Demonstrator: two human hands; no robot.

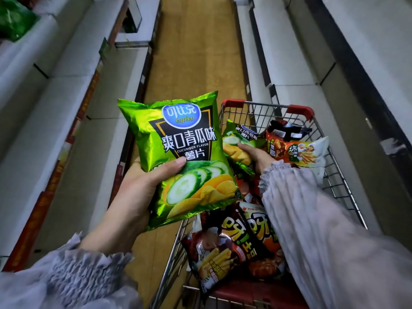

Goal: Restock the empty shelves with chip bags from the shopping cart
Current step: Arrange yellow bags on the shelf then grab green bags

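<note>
The green chip bag [178, 152] fills the middle of the frame, upright, just left of the shopping cart [267, 112]. The left hand [138, 190] grasps its lower corner, thumb pressed across the front and the other fingers hidden behind it. Right of centre, the right hand [256, 156] reaches down into the cart, its fingers curled round a second green bag [238, 141] that lies tilted among the others. An orange-and-white bag [301, 152] lies beside it towards the right, and dark red bags [225, 248] are piled at the lower centre. White shelves [73, 121] run along the left side, with another green bag [13, 21] on one at the upper left.
</note>
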